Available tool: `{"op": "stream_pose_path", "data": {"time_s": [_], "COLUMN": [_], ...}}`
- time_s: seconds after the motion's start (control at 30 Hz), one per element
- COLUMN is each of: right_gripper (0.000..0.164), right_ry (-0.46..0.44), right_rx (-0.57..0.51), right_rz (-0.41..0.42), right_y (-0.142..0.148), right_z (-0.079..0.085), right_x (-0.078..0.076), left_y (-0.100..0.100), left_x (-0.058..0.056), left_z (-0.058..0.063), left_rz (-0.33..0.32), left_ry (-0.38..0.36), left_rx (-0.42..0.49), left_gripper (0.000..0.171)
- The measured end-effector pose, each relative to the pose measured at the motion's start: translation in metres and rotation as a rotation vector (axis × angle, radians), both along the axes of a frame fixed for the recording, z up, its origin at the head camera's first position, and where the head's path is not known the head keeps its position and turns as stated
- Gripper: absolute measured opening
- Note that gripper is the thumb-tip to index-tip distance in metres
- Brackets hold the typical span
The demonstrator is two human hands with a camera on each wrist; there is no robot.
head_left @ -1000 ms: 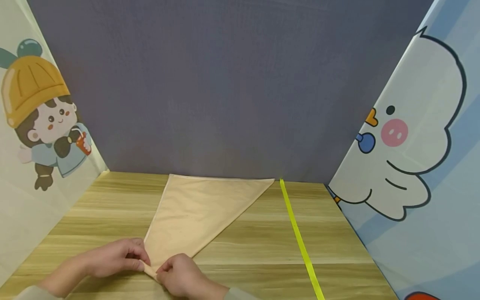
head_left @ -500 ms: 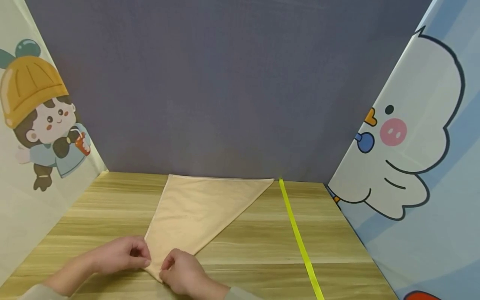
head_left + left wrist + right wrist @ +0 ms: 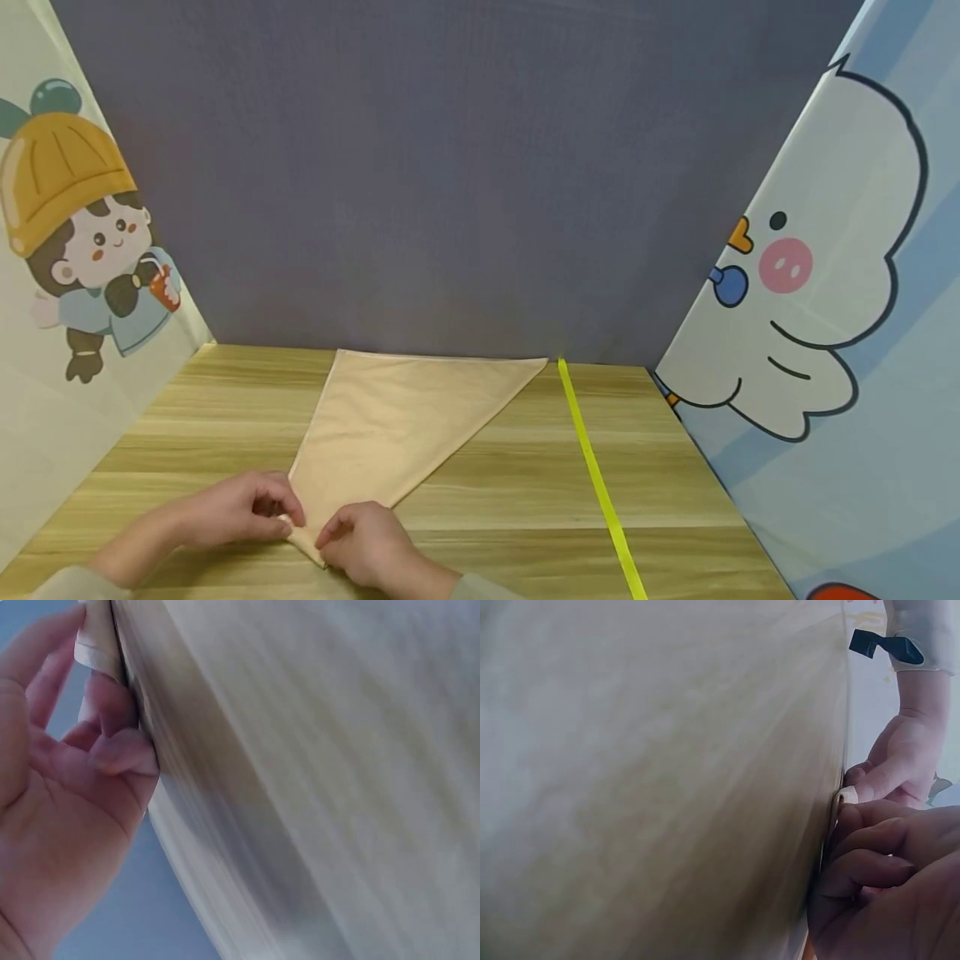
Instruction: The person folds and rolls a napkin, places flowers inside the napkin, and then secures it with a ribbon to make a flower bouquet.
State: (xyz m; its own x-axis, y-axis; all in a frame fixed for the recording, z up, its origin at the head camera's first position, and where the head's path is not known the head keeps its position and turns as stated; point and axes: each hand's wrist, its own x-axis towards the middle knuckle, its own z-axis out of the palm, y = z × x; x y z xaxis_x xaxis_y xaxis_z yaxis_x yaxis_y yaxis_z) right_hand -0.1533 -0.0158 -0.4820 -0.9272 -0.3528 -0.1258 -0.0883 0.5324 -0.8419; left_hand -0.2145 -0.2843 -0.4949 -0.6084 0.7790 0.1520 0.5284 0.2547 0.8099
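A thin peach cloth [image 3: 390, 417] with a pale hem lies flat in a roughly triangular shape, its narrow end towards the person. That end is turned up into a small narrow fold [image 3: 306, 545]. My left hand [image 3: 236, 510] pinches the fold's left end between thumb and fingers. At its other end, my right hand [image 3: 367, 543] holds the cloth with thumb and bent fingers. In the left wrist view, a bit of folded cloth [image 3: 96, 637] shows by the left fingertips. The right wrist view shows the rolled cloth end [image 3: 845, 796] between both hands.
The wood-grain table [image 3: 510, 492] bears a yellow strip [image 3: 600, 479] running front to back, right of the cloth. A dark grey panel [image 3: 465, 183] stands behind. Printed side panels flank the table, with a cartoon child [image 3: 112, 258] left and a white bird [image 3: 832, 250] right.
The narrow end was folded up a second ago, lay flatter half a second ago, and is folded up again now. Both hands have shifted only slightly; the rest of the cloth stays put.
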Motion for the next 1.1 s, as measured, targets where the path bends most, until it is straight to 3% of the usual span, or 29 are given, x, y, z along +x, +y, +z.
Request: {"op": "stream_pose_path", "data": {"time_s": [0.13, 0.33, 0.6, 0.77, 1.1], "right_gripper": [0.015, 0.014, 0.027, 0.029, 0.022], "right_ry": [-0.015, 0.002, -0.042, -0.009, -0.02], "right_rx": [0.013, 0.064, 0.025, 0.084, 0.072], "right_rz": [-0.019, -0.008, -0.025, -0.016, -0.024], "right_y": [-0.0002, -0.0003, -0.0009, -0.0024, -0.0008], "right_z": [0.0009, 0.0029, 0.0013, -0.0007, -0.0023], "right_x": [0.0007, 0.0009, 0.0017, 0.0007, -0.0018], "left_y": [-0.0035, -0.0017, 0.0038, 0.0055, 0.0011], "left_x": [-0.0015, -0.0039, -0.0011, -0.0011, -0.0019], "left_z": [-0.0004, -0.0009, 0.0036, 0.0056, 0.0017], "left_rz": [-0.005, -0.008, 0.057, 0.066, 0.012], "left_ry": [-0.025, 0.001, 0.016, -0.001, 0.117], "left_rx": [-0.026, -0.036, -0.073, -0.081, -0.078], "left_gripper": [0.024, 0.014, 0.009, 0.009, 0.02]}}
